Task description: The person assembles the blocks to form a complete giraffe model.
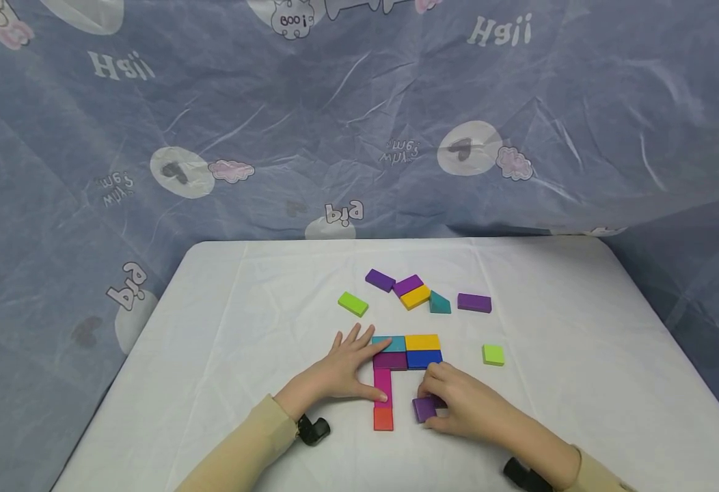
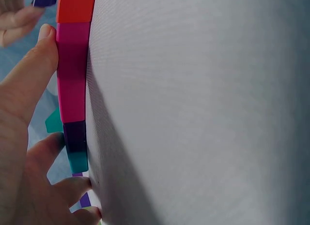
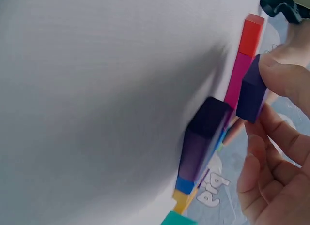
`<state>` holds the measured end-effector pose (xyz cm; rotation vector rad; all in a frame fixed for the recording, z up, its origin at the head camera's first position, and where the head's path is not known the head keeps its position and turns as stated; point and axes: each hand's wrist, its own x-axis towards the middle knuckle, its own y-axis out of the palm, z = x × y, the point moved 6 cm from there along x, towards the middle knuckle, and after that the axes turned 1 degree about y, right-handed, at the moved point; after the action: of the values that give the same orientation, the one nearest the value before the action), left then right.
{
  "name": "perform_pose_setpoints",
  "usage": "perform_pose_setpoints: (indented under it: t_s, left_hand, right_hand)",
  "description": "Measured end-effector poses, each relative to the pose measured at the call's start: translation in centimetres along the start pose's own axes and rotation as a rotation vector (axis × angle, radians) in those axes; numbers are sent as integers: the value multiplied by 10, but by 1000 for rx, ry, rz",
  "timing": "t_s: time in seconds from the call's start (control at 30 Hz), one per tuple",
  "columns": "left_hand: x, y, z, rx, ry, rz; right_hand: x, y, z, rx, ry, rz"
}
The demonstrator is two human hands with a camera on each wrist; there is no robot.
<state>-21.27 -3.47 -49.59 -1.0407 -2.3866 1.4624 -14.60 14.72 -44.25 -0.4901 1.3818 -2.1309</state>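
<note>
My left hand (image 1: 341,369) lies with spread fingers over the left side of a flat block arrangement. Its thumb touches a long pink block (image 1: 382,379); its index finger touches a teal block (image 1: 396,344). Between thumb and fingertips, my right hand (image 1: 467,400) pinches a purple block (image 3: 252,89). A second purple block (image 3: 196,147) is close by, mostly covered by the right hand from above. The arrangement also has a dark magenta block (image 1: 390,361), a yellow block (image 1: 422,342), a blue block (image 1: 424,359) and a red block (image 1: 383,419) at its near end.
Behind the arrangement lie a green block (image 1: 353,304), a purple block (image 1: 381,280), another purple block (image 1: 409,285), a yellow block (image 1: 415,297), a teal angled block (image 1: 439,303) and a purple block (image 1: 474,303). A green square block (image 1: 493,354) sits right, on the white table (image 1: 212,328).
</note>
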Motion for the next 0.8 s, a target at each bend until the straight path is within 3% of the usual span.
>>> perform_pose_setpoints:
  t_s: [0.23,0.57,0.8]
  left_hand:
    - [-1,0,1,-17,5,0]
    - [0,1,1,-4,7,8]
    - [1,1,2,-13,4,11]
  right_hand:
    - [-18,-2,-9,3,76,53]
    - [-30,4,-13,38,49,14]
    - [-28,6,-16,51,82,39]
